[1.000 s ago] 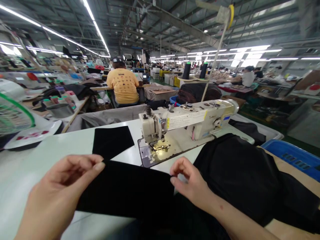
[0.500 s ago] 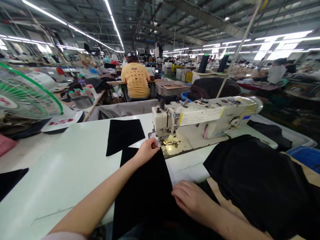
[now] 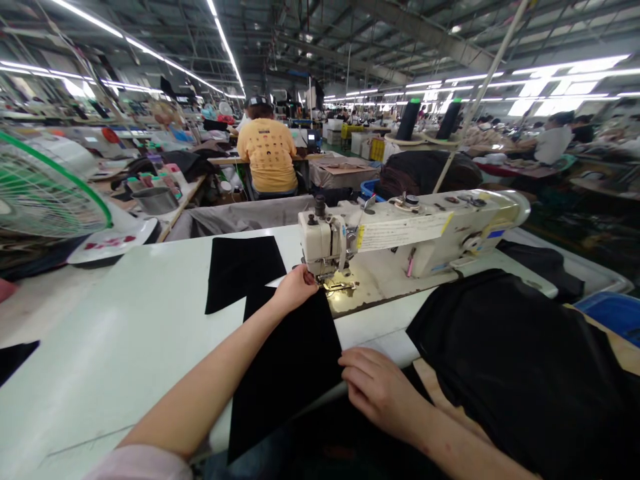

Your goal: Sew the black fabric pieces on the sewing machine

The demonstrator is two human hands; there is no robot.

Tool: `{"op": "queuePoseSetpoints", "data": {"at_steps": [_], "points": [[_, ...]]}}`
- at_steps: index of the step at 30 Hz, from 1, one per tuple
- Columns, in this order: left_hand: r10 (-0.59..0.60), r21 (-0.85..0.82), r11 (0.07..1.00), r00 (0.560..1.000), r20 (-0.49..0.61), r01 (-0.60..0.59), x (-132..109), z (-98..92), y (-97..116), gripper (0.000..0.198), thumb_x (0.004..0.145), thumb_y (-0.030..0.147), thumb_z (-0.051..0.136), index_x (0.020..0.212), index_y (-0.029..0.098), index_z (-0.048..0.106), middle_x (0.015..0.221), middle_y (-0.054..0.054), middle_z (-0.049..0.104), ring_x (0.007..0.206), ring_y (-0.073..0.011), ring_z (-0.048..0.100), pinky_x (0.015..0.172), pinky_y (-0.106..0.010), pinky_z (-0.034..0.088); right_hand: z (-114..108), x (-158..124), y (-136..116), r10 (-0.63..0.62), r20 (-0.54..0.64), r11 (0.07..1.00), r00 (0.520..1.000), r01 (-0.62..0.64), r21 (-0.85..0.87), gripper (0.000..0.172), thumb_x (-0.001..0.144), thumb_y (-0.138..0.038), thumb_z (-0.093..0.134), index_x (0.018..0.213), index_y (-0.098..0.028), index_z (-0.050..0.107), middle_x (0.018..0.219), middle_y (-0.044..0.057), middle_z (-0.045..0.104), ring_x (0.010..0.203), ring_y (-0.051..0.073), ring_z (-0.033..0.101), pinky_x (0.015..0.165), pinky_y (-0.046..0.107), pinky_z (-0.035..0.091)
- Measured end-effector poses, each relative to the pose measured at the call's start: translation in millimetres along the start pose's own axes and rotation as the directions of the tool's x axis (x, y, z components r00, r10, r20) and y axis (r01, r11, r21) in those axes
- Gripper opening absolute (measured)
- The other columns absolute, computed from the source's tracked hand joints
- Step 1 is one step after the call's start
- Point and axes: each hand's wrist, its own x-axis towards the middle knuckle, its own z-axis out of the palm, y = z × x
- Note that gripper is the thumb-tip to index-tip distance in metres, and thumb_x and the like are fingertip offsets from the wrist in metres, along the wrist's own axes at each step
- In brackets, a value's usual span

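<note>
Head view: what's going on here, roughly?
A person is working black fabric at an industrial sewing machine. The left hand holds the far edge of a black fabric panel close to the needle area; the right hand touches its right edge, nearer the wearer. A second black panel lies flat on the pale tabletop, and bunched black fabric sits at right.

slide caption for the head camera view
Black fabric at a sewing machine, left hand at the fabric's far end, right hand at its right edge.
</note>
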Motion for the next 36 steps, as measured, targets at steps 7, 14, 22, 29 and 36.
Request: {"op": "queuePoseSetpoints", "data": {"at_steps": [7, 14, 22, 29, 36], "points": [[0.010, 0.149, 0.989, 0.996, -0.083, 0.003, -13.0, -4.6, 15.5, 0.015, 0.076, 0.013, 0.064, 0.090, 0.016, 0.058, 0.089, -0.008, 0.068, 0.084, -0.0240, 0.066, 0.076, -0.035, 0.051, -2.4, 0.6, -0.2, -0.018, 0.031, 1.000, 0.999, 0.018, -0.007, 0.022, 0.087, -0.003, 0.050, 0.100, -0.015, 0.064, 0.113, 0.015, 0.071, 0.108, 0.027, 0.065, 0.094, 0.044, 0.057], [0.425, 0.242, 0.832, 0.854, 0.299, -0.499, -139.7, 5.6, 40.9, 0.012, 0.088, 0.017, 0.059, 0.098, 0.021, 0.064, 0.102, -0.007, 0.069, 0.097, -0.0247, 0.064, 0.085, -0.038, 0.054, -7.1, -1.8, -0.3, -0.047, 0.078, 0.999, 0.996, 0.047, -0.008, 0.028, 0.087, -0.006, 0.051, 0.110, -0.013, 0.064, 0.118, 0.017, 0.070, 0.115, 0.028, 0.063, 0.101, 0.046, 0.055], [0.635, 0.368, 0.573, 0.680, 0.367, -0.733, -147.7, 11.6, 3.2, 0.044, 0.086, 0.011, 0.053, 0.129, 0.010, 0.059, 0.129, -0.016, 0.066, 0.122, -0.0307, 0.060, 0.104, -0.044, 0.053, -2.5, 19.3, 13.8, -0.031, 0.071, 0.999, 0.997, 0.032, -0.017, 0.028, 0.090, -0.008, 0.051, 0.113, -0.012, 0.065, 0.119, 0.016, 0.069, 0.116, 0.026, 0.061, 0.105, 0.044, 0.051], [0.661, 0.318, 0.596, 0.676, 0.327, -0.737, -98.6, -10.1, 5.4, 0.031, 0.095, 0.012, 0.047, 0.120, 0.013, 0.066, 0.119, -0.015, 0.069, 0.114, -0.0268, 0.063, 0.098, -0.043, 0.057, 3.9, 56.2, 40.7, -0.027, 0.034, 0.992, 0.999, 0.031, -0.124, 0.019, 0.089, -0.010, 0.055, 0.100, -0.017, 0.068, 0.111, 0.011, 0.068, 0.108, 0.025, 0.059, 0.097, 0.041, 0.052], [0.617, 0.323, 0.657, 0.732, 0.289, -0.682, -58.6, -18.1, -13.0, 0.031, 0.095, 0.013, 0.047, 0.116, 0.015, 0.070, 0.120, -0.014, 0.069, 0.111, -0.0253, 0.063, 0.095, -0.040, 0.057, 5.8, 93.9, 60.4, 0.065, 0.023, 0.966, 0.998, -0.057, -0.253, 0.015, 0.090, -0.012, 0.056, 0.091, -0.017, 0.070, 0.100, 0.010, 0.064, 0.100, 0.026, 0.055, 0.089, 0.040, 0.048]]}}
